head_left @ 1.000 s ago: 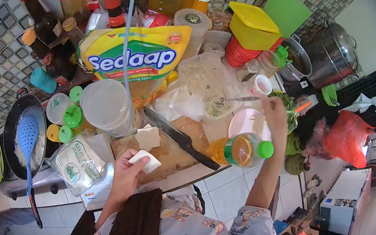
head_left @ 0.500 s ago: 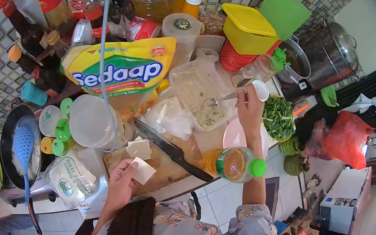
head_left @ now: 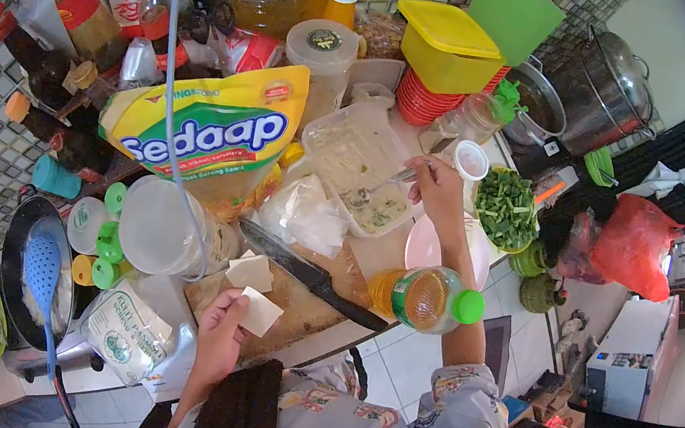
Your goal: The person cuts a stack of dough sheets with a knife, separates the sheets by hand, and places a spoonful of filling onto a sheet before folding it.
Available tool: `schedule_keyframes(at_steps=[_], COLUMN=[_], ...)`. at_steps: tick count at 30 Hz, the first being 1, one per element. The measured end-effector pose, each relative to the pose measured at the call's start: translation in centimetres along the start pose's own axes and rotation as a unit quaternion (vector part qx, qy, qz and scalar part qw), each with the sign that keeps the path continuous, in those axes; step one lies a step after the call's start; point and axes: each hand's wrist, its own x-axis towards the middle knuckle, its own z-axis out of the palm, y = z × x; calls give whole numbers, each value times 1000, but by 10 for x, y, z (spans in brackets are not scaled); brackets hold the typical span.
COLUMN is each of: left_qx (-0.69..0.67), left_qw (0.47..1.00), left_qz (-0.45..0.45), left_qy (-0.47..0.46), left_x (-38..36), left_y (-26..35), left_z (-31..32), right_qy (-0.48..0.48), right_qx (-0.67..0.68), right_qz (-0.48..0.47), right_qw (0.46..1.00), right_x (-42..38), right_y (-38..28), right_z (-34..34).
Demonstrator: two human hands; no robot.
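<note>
My left hand (head_left: 219,341) pinches a square wonton wrapper (head_left: 262,313) over the near edge of the wooden cutting board (head_left: 293,326). More wrappers (head_left: 250,271) lie on the board just beyond it. A metal spoon (head_left: 389,179) is in my right hand (head_left: 440,196), its bowl end down in a pale filling with green bits (head_left: 377,212). That filling sits at the near end of a clear plastic tub (head_left: 332,128). Left of the tub is a crumpled white plastic bag (head_left: 303,212). A large black-bladed knife (head_left: 309,276) rests across the board.
A bottle of oil (head_left: 428,300) with a green cap stands under my right forearm, near a pink plate (head_left: 420,244). Chopped greens (head_left: 506,208) fill a bowl at right. A frying pan (head_left: 23,236) with a blue slotted spatula (head_left: 44,264) is at left. Behind stands a Sedaap pouch (head_left: 212,122).
My right hand has moved slightly left and toward me, and the spoon has shifted left within the filling. My left hand still holds the wrapper in the same place.
</note>
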Motion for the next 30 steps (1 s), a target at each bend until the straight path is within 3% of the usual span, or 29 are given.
schedule_keyframes(at_steps=[6,16,23,27,30], left_qx=[0,-57,-131,-137,-150], left_qw=[1000,998,989,986,972], left_qz=[5,-37,-38,-28,-29], left_qy=[-8,-17,-65,-87,-180], left_x=[2,-5,-12,-18,-23], left_y=[-5,8,26,32,35], left_z=[-7,0,11,19,25], right_qy=[64,138,168,159,158], right_qx=[101,261,323,335,320], right_qz=[62,70,12,-80,-110], right_qw=[991,953,931,925,928], right_x=[-5,-9,-35,-69,-100], right_y=[1,0,-52,-101,-136], right_z=[-2,-31,-64,-75,-66])
